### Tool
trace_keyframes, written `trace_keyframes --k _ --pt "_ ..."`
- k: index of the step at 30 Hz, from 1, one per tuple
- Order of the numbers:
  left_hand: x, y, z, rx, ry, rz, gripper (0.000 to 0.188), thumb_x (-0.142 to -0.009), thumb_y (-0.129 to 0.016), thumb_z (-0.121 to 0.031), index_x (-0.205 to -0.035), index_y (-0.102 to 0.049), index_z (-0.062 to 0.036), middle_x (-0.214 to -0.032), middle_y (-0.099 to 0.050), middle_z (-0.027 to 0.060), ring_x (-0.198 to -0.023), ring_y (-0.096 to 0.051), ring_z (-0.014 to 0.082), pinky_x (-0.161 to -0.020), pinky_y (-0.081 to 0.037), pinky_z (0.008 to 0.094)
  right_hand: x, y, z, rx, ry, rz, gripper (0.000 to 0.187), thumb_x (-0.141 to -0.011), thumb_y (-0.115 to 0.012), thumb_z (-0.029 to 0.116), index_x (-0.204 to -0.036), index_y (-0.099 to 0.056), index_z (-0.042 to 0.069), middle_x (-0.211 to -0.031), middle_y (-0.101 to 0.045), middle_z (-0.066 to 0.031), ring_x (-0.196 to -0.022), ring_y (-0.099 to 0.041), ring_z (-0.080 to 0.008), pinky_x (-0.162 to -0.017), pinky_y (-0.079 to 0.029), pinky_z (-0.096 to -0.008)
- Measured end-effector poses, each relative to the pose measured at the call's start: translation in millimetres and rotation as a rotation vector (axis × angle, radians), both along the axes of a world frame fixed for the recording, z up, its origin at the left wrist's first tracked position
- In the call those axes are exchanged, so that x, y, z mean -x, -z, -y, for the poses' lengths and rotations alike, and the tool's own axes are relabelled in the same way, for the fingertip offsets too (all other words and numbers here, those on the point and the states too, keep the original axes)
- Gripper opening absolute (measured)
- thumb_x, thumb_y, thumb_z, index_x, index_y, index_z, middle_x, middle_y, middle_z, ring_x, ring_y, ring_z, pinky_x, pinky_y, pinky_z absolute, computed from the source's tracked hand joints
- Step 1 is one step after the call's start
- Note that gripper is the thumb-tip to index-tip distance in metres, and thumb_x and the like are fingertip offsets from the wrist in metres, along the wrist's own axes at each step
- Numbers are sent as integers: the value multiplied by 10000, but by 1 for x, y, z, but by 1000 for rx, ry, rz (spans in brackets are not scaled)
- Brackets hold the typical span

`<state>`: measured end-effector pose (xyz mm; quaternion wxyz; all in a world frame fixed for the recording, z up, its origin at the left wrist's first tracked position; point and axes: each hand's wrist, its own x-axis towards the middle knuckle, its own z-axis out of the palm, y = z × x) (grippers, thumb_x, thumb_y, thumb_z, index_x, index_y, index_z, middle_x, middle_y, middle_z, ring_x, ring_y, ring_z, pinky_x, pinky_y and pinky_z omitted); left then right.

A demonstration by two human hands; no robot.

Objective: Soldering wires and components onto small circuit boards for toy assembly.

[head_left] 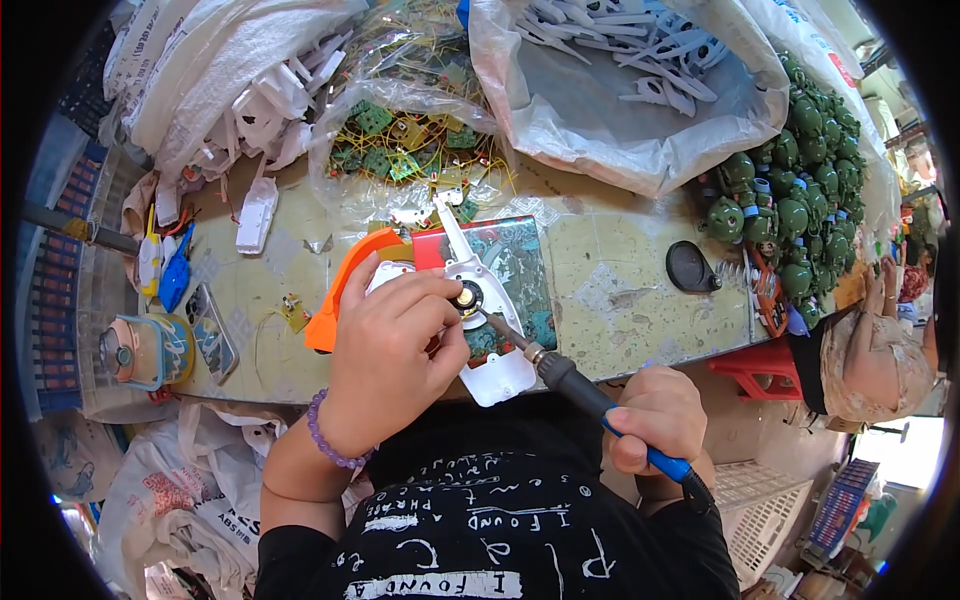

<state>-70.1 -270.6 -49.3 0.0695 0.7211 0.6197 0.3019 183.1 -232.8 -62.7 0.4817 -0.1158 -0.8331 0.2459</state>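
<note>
White shell [497, 282]: pretty clean looking plastic, a bit shiny, with a skinny arm poking up toward the far side and a wider body below. Small holes or posts dot the edges, too tiny to make out properly.
Where it's at: near edge of the table [615, 235], over a scuffed red and teal mat [520, 250].
Black round part [478, 298]: sits in the wide bit of the shell, dark ring, gold-coloured middle.
White lobe [500, 380]: rounded, jutting past the table edge just below the shell. Can't tell if it's the same piece or another one.
Left hand [395, 335]: purple bead bracelet [320, 430] on the wrist, fingers bent, fingertips over the round part. Can't tell if that grip is pinching anything.
Right hand [655, 420]: grip wrapped firmly round the blue handle of a soldering iron [578, 390].
Iron tip: aimed up-left, right by the round part's lower edge; contact is too small to call.
Orange part [345, 290]: curved, bright, just left of the shell and partly behind the fingers.
Further back: clear bag [410, 140] of green boards and yellow wires, plus a heap of dark green round pieces [800, 200] off to the right.
</note>
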Motion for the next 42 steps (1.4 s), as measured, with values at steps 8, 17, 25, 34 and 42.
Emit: trace_keyframes --k 8,17,25,34,42 --pt "1 1 1 -1 14 -6 81 -706 -679 -56 -719 -600 -66 -958 -693 40 -984 -649 240 -1023 -328 549 4 -19 -4 -2 -32 76 252 -792 -715 140 -992 -595 43 -595 -539 -10 -463 -520 -172 -422 -388 -293" --pt "0 1 3 -29 9 -3 72 -720 -666 -57 -704 -595 -50 -936 -684 36 -974 -649 232 -1019 -330 543 13 -33 -12 -32 -39 124 254 -893 -639 286 -878 -617 34 -533 -497 -19 -432 -495 -184 -417 -361 -293" --pt "0 2 1 -16 4 3 62 -728 -657 -70 -716 -599 -52 -941 -686 44 -974 -648 234 -1027 -322 550 -13 2 -4 206 426 -310 345 -988 -461 346 -899 -484 14 -657 -457 -43 -480 -373 -93 -440 -310 -237" --pt "-10 -5 1 -52 -1 40 38 -718 -631 -23 -733 -598 -34 -930 -677 100 -940 -642 267 -1058 -302 521 -160 -27 -38 201 1154 -776 273 -956 -546 273 -820 -577 38 -621 -467 8 -516 -408 -52 -461 -303 -192" --pt "-6 2 1 -55 43 29 44 -727 -647 -33 -755 -612 -30 -956 -677 99 -956 -635 273 -1064 -303 515 -214 -45 -57 284 1261 -460 323 -941 -564 297 -760 -603 32 -661 -512 15 -542 -392 -58 -483 -297 -214"
